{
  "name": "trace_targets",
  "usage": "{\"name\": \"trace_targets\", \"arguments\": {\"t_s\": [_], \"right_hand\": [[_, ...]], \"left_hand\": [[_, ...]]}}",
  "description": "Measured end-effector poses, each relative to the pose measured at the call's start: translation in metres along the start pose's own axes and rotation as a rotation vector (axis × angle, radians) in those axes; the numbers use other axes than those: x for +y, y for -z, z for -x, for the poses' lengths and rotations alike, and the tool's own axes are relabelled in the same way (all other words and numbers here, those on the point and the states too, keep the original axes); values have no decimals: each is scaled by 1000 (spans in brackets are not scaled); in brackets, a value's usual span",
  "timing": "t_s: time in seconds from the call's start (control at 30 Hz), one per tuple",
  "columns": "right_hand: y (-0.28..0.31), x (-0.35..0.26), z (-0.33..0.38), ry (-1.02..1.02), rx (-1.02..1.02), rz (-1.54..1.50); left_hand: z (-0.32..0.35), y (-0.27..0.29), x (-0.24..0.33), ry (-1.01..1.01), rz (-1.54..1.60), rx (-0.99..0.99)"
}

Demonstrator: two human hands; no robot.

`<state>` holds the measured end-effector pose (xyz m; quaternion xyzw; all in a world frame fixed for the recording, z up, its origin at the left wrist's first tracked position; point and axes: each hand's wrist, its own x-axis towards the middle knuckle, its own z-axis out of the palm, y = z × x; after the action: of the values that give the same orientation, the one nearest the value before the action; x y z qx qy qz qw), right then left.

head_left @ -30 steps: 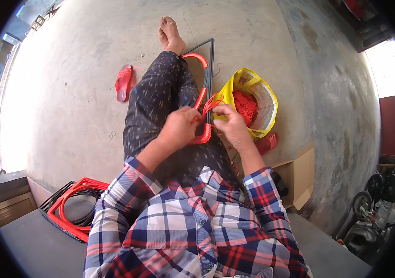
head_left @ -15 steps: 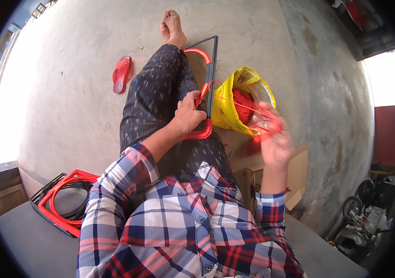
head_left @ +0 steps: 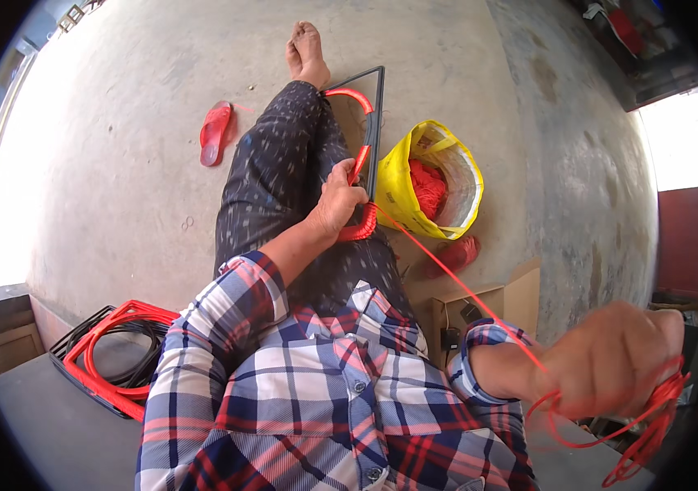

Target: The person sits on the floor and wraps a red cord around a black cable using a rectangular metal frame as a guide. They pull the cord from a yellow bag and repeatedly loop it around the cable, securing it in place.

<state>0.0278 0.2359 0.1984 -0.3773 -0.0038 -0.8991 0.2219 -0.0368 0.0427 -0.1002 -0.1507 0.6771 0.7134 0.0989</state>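
Across my lap lies a black frame [head_left: 374,131], its curved inner bar partly wrapped in red cord. My left hand [head_left: 337,202] is closed around the wrapped bar, near the frame's lower corner. A red cord [head_left: 463,282] runs taut from that corner to my right hand [head_left: 610,360], out at the lower right. That hand is a fist on the cord, with a loose bundle of it hanging below the fingers. Beside the frame, a yellow bag [head_left: 398,192] stands open on the floor with red cord [head_left: 428,188] inside.
At my left on the grey bench [head_left: 34,409] are red and black frames [head_left: 124,348]. Red slippers lie on the floor, one left [head_left: 216,133] and one below the bag [head_left: 455,255]. An open cardboard box [head_left: 520,303] sits right of my lap.
My right hand has swung from beside the bag down to the lower right, closing into a fist. The cord, slack and looped before, is now straight. My left hand keeps its hold.
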Motion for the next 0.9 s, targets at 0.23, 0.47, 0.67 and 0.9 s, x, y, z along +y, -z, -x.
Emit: {"name": "trace_targets", "arguments": {"t_s": [0.23, 0.47, 0.67, 0.9], "right_hand": [[7, -40, 20, 138, 44, 173], [142, -50, 79, -643, 280, 1926], [252, 35, 141, -719, 562, 1803], [230, 31, 118, -468, 677, 1678]], "left_hand": [[52, -16, 60, -587, -663, 33], [16, 23, 36, -124, -123, 81], [21, 18, 27, 306, -17, -198], [19, 27, 30, 140, -81, -43]]}}
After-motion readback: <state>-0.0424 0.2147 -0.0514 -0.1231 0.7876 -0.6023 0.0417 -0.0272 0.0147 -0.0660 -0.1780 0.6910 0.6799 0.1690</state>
